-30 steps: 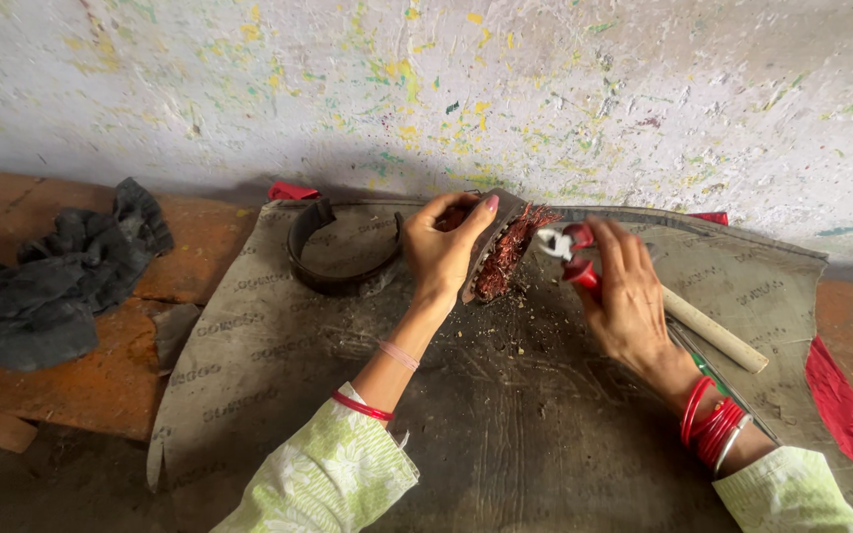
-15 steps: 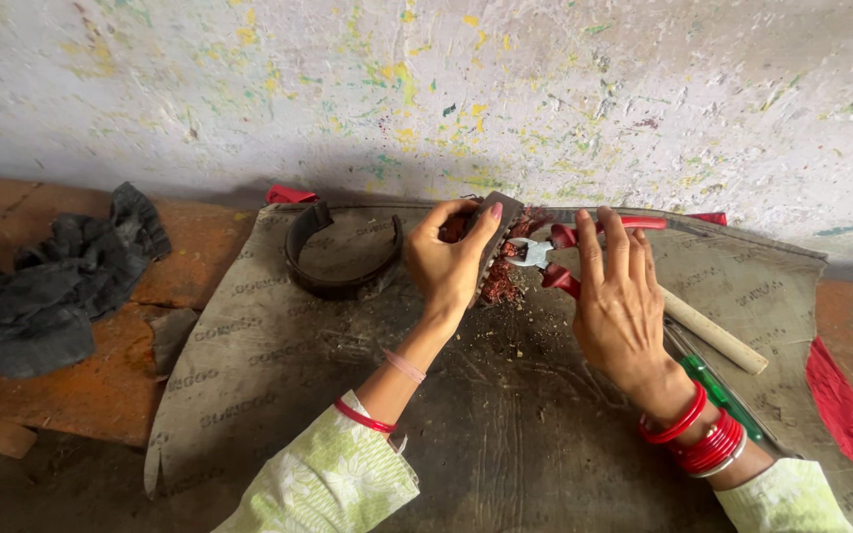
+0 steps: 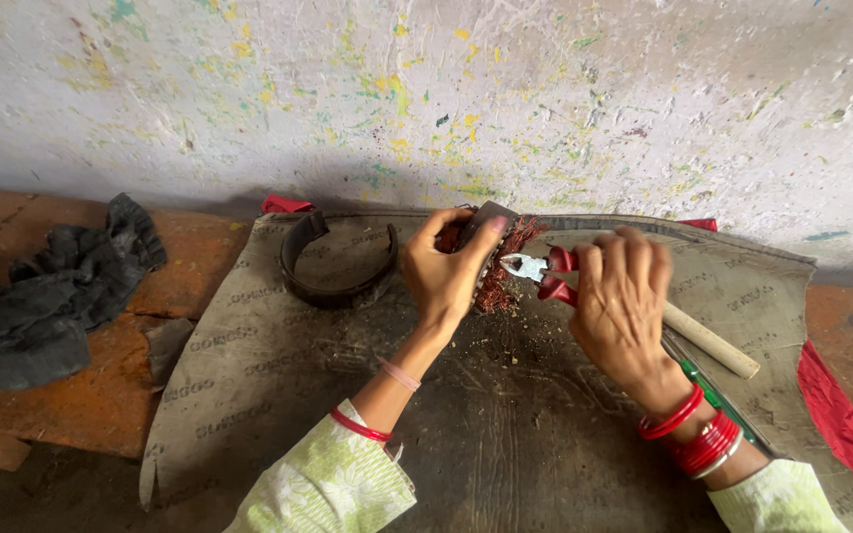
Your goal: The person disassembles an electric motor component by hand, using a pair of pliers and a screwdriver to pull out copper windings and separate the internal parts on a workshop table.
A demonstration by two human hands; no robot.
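My left hand point(image 3: 449, 271) grips a dark part wound with reddish copper wire point(image 3: 502, 265), held upright on a grey printed mat point(image 3: 278, 375). My right hand point(image 3: 622, 296) is closed on red-handled cutting pliers point(image 3: 539, 269), whose metal jaws point left and touch the copper winding. Bits of cut wire litter the mat under the part. Red bangles sit on both wrists.
A curved black metal band point(image 3: 333, 262) lies on the mat left of my hands. A wooden handle point(image 3: 711, 341) and a green-handled tool point(image 3: 718, 400) lie to the right. Red cloth point(image 3: 841, 415) sits at the right edge, dark rags point(image 3: 46, 291) at far left. A paint-flecked wall point(image 3: 446, 99) is behind.
My right hand has brought the pliers' jaws closer to the winding. My left hand has turned the part slightly. Both hands sit a little nearer to me.
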